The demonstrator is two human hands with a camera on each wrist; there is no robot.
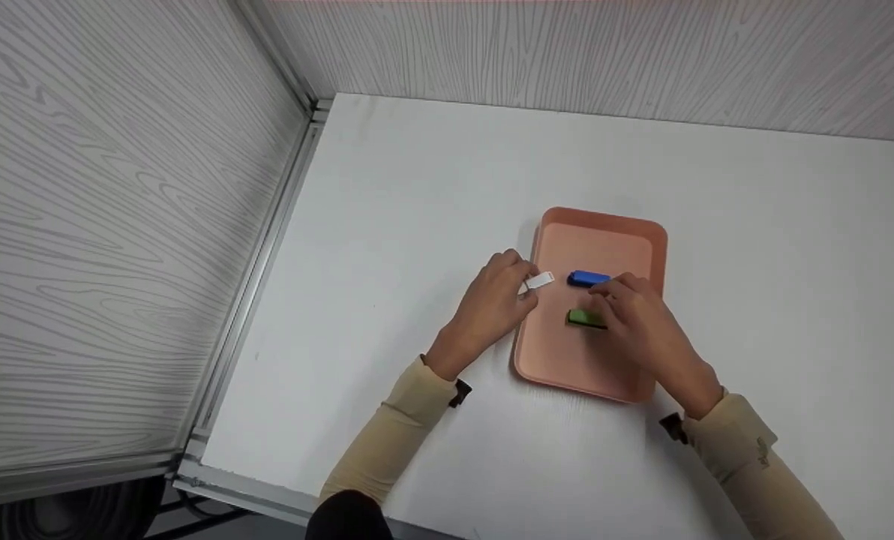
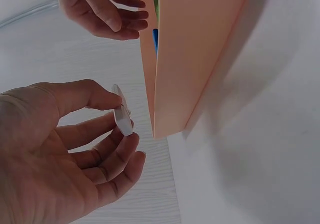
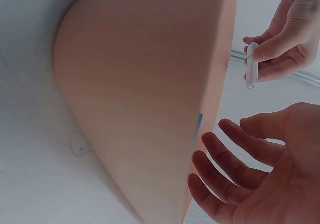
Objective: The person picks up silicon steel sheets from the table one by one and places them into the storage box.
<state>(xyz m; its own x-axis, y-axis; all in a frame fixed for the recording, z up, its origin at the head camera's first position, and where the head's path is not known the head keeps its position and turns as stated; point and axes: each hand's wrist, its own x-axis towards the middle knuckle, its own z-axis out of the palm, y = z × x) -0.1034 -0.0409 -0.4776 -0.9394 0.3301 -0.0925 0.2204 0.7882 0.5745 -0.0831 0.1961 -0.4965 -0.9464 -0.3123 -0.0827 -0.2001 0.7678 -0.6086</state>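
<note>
My left hand point(image 1: 493, 296) pinches a small flat white stick point(image 1: 539, 281) between thumb and fingers at the left rim of the pink tray point(image 1: 597, 251). In the left wrist view, the white stick point(image 2: 122, 111) shows a seam across its middle; its exact kind is unclear. A blue stick-shaped piece point(image 1: 586, 278) and a green one point(image 1: 584, 318), both with dark undersides, lie in the tray. Over the tray's right side, my right hand point(image 1: 642, 322) hovers with loosely bent fingers, partly covering the right ends of both pieces. The right wrist view shows nothing in this hand point(image 3: 260, 169).
The tray stands on a white table point(image 1: 417, 187). A grey wood-grain panel point(image 1: 117, 187) rises along the left, and another panel point(image 1: 567, 56) closes off the back. A metal rail point(image 1: 263, 277) runs along the table's left edge.
</note>
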